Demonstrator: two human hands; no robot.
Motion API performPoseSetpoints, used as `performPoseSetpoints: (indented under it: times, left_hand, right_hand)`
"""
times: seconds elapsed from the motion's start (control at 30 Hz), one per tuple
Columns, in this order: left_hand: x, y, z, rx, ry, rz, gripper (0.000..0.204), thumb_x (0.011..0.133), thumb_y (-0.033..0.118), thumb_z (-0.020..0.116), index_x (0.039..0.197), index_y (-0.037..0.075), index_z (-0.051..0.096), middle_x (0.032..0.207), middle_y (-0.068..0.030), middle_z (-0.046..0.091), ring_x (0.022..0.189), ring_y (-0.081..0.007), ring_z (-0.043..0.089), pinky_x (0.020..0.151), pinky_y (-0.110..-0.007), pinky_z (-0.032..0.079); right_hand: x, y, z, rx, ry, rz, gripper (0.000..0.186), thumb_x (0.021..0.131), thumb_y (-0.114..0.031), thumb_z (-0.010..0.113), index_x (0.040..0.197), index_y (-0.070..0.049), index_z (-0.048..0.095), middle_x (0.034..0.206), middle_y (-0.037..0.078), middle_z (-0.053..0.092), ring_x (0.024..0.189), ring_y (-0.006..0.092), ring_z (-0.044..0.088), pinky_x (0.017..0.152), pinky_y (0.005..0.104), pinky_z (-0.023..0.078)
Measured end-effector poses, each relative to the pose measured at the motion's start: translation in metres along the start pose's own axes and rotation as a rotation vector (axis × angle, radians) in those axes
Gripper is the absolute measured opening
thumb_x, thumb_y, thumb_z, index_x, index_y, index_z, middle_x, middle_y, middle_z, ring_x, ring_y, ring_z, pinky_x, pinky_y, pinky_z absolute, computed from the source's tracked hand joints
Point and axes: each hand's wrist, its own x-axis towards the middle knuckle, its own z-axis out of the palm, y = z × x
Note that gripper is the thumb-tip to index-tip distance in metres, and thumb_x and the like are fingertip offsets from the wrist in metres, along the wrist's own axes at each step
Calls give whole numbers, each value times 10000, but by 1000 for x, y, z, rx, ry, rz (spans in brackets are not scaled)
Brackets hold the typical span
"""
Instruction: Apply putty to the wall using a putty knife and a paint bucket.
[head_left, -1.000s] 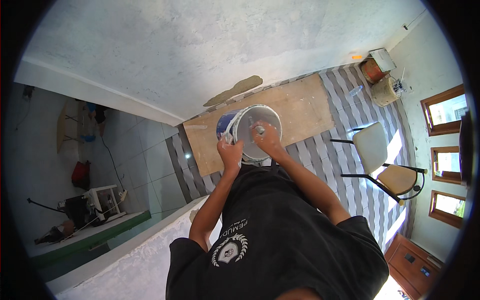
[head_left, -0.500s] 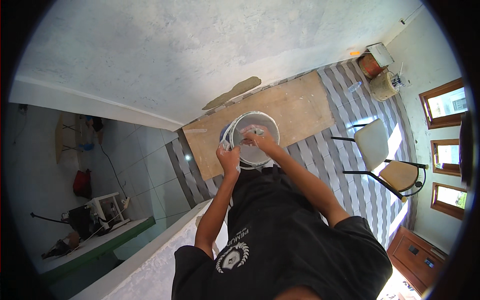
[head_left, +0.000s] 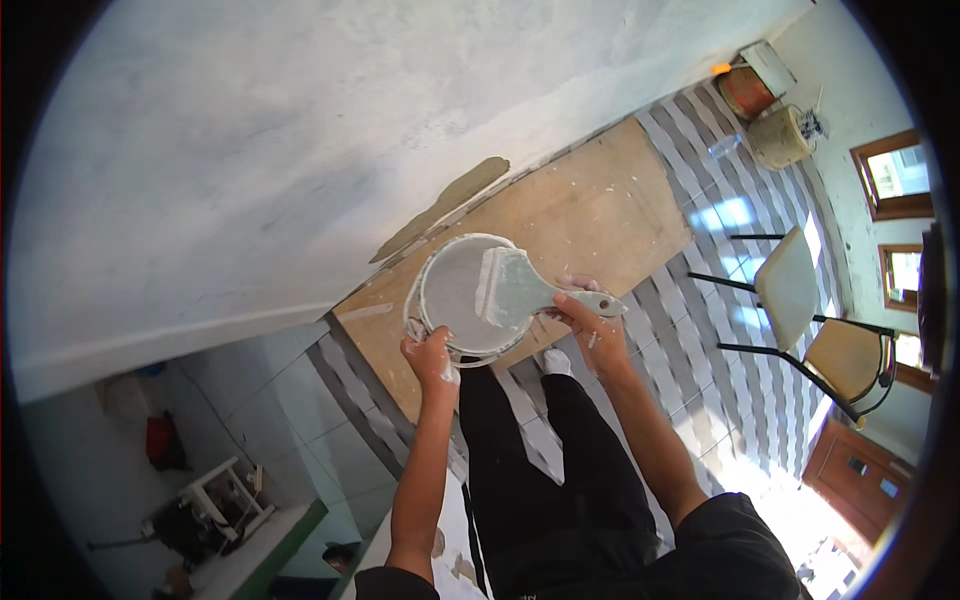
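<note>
Above the floor I hold a white bucket [head_left: 421,290], tilted so that its pale inside shows. My left hand [head_left: 430,358] is closed on its near left rim. A grey-green putty knife [head_left: 522,290] lies across the bucket's mouth, with white putty along its broad edge. The fingers of my right hand [head_left: 597,338] are closed around its handle, whose end with a hole sticks out to the right. White smears cover both hands. What lies at the bucket's bottom is partly hidden by the putty knife.
A stained board [head_left: 610,205] lies on the patterned floor along the wall [head_left: 250,190], which has a grey-brown patch [head_left: 445,208] low down. Chairs [head_left: 790,285] stand at right. A crusted bucket [head_left: 780,138] and a red container [head_left: 748,92] sit in the far right corner.
My right hand has come out of the bucket and moved right, bringing the putty knife into plain view. The bucket and my left hand have shifted left and down in the picture.
</note>
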Motion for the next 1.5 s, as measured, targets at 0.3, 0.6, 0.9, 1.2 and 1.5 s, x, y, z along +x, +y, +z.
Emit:
performPoseSetpoints:
  times: [0.3,0.6,0.9,1.2,1.5]
  left_hand:
    - [165,-87,32,1,-38,-48,274,601,-50,549,867,14,560,806,-61,569,715,-199,563,643,-310,447]
    - [235,-89,69,92,-27,-127,268,604,-61,560,858,24,560,734,-30,557,542,-155,517,486,-283,402]
    - [255,-102,97,-18,24,-143,233,576,-22,588,792,51,541,672,-21,517,521,-159,474,471,-286,354]
    - [260,-100,103,-86,2,-190,448,579,-91,545,1020,-26,591,906,-67,603,771,-210,584,670,-314,476]
    - [254,-110,103,-34,35,-214,353,590,-62,563,935,14,579,834,-45,581,633,-180,547,532,-301,432]
  right_hand:
    - [128,112,-23,227,21,86,401,938,-205,542,1243,51,509,1112,131,617,980,204,617,895,302,469]
    - [231,133,39,236,32,-155,432,931,-181,523,1297,38,451,1170,141,594,1045,236,593,965,346,447]
    - [270,120,89,329,157,-291,439,926,-164,528,1283,78,445,1128,162,594,1008,245,607,921,330,466]
    - [246,108,106,347,169,-314,435,927,-160,520,1285,74,444,1158,158,586,1029,234,608,924,340,460]
    - [289,119,110,244,324,-289,408,903,-149,551,1238,75,490,1096,132,603,938,191,619,902,318,483]
